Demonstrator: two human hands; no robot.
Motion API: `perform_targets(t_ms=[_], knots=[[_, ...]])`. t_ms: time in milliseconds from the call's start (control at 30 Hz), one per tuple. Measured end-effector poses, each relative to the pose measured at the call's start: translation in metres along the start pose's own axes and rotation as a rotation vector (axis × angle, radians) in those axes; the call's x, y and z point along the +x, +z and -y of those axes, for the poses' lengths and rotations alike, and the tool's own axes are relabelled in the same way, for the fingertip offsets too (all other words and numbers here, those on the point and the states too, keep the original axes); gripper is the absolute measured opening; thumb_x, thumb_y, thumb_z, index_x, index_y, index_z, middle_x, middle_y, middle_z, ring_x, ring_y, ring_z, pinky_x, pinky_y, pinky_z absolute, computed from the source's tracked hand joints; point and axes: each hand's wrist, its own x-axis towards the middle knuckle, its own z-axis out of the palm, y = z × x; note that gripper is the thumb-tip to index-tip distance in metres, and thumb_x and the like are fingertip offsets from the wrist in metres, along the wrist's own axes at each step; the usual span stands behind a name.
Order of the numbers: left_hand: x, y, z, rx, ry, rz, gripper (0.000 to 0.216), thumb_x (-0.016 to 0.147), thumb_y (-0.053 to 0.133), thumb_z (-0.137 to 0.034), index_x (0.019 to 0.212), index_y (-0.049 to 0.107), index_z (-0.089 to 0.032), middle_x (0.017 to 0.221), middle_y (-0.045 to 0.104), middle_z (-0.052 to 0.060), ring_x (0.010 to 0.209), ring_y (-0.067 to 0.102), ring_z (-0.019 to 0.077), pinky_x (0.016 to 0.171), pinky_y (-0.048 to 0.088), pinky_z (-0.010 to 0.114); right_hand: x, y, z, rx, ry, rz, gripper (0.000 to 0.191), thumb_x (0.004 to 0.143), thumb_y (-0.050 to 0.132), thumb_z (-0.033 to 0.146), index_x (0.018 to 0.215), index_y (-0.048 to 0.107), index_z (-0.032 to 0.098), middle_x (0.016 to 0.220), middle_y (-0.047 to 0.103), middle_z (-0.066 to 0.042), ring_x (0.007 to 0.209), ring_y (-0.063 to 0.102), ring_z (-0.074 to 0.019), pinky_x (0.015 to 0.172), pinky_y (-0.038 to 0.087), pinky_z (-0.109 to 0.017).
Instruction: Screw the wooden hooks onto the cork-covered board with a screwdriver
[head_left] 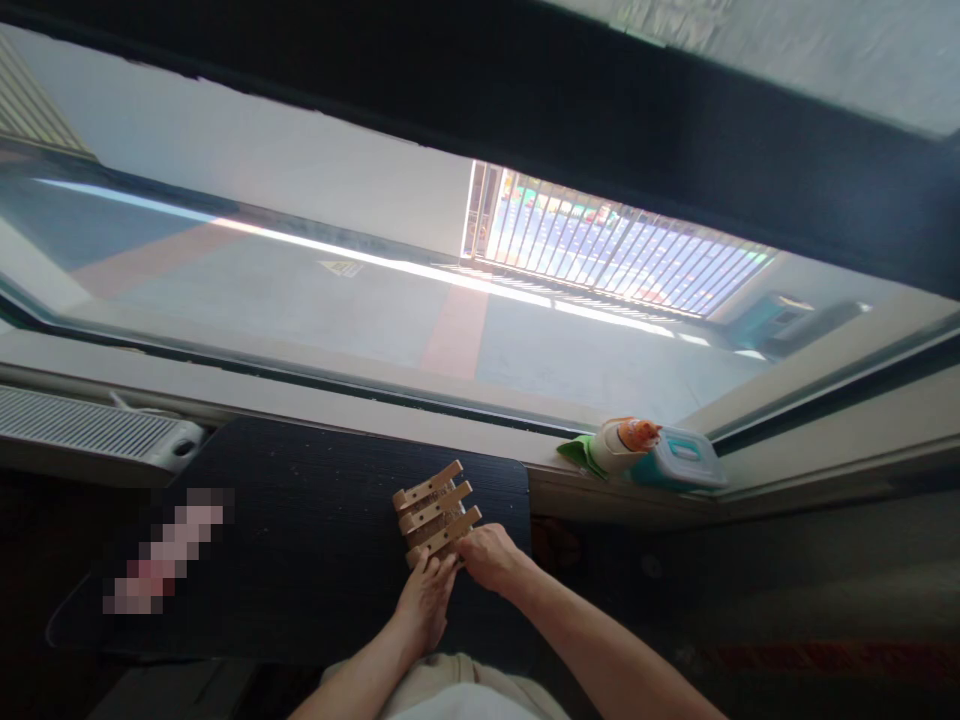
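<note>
A small wooden slatted piece [439, 513] lies at a slant on the dark tabletop [315, 540]. Its pale strips have small dark dots and run across a rougher brown body, with their ends sticking out past it. At its near left edge, my left hand [429, 598] has its fingers bent over the wood. My right hand [491, 555] is closed at the near right corner, knuckles up, fingertips against the piece. Between the two hands the near edge is partly covered, and I cannot see what the right fingertips pinch there.
A blurred pinkish patch [169, 555] lies on the table's left part. A white radiator [97, 430] stands beyond the left corner. On the sill of the big window rest a white bottle-like thing with an orange top [619, 445] and a teal-lidded box [682, 460].
</note>
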Motion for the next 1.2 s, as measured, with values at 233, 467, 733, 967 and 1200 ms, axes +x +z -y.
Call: perform_targets(t_ms=[233, 467, 733, 967, 1200], knots=[[0.0, 0.0, 0.001, -0.001, 0.0, -0.011, 0.074, 0.077, 0.047, -0.042, 0.143, 0.023, -0.017, 0.148, 0.032, 0.011, 0.132, 0.03, 0.0296, 0.111, 0.012, 0.046, 0.0, 0.006, -0.002, -0.025, 0.046, -0.006, 0.022, 0.081, 0.047, 0.02, 0.089, 0.068, 0.017, 0.091, 0.071, -0.01, 0.087, 0.066, -0.0215, 0.072, 0.049, -0.028], [-0.001, 0.001, 0.001, 0.011, -0.009, -0.02, 0.072, 0.078, 0.047, -0.043, 0.141, 0.028, -0.014, 0.147, 0.032, 0.012, 0.132, 0.029, 0.0296, 0.111, 0.009, 0.045, -0.002, -0.004, 0.004, -0.043, -0.023, 0.009, 0.025, 0.078, 0.047, 0.011, 0.091, 0.067, 0.019, 0.096, 0.07, -0.008, 0.093, 0.064, -0.0212, 0.075, 0.049, -0.028], [0.001, 0.005, 0.0, 0.029, -0.008, -0.037, 0.07, 0.078, 0.047, -0.04, 0.14, 0.029, -0.014, 0.147, 0.033, 0.011, 0.132, 0.03, 0.0288, 0.112, 0.011, 0.044, -0.002, 0.0, 0.0, -0.038, -0.02, -0.003, 0.024, 0.081, 0.046, 0.015, 0.093, 0.067, 0.018, 0.097, 0.07, -0.008, 0.094, 0.064, -0.02, 0.075, 0.049, -0.025], [0.002, 0.007, 0.001, 0.047, -0.008, -0.042, 0.067, 0.078, 0.044, -0.035, 0.14, 0.029, -0.015, 0.145, 0.036, 0.011, 0.129, 0.034, 0.0294, 0.11, 0.015, 0.048, 0.0, 0.006, 0.005, -0.055, 0.005, -0.021, 0.025, 0.082, 0.044, 0.014, 0.09, 0.068, 0.014, 0.091, 0.071, -0.012, 0.09, 0.066, -0.0227, 0.072, 0.051, -0.03], [0.001, 0.004, -0.001, 0.064, -0.009, -0.058, 0.066, 0.078, 0.044, -0.033, 0.139, 0.031, -0.012, 0.144, 0.037, 0.013, 0.128, 0.035, 0.0291, 0.11, 0.016, 0.048, -0.003, -0.009, 0.013, -0.082, -0.023, 0.029, 0.023, 0.076, 0.049, 0.007, 0.087, 0.068, 0.015, 0.092, 0.071, -0.01, 0.093, 0.064, -0.0229, 0.075, 0.05, -0.029]])
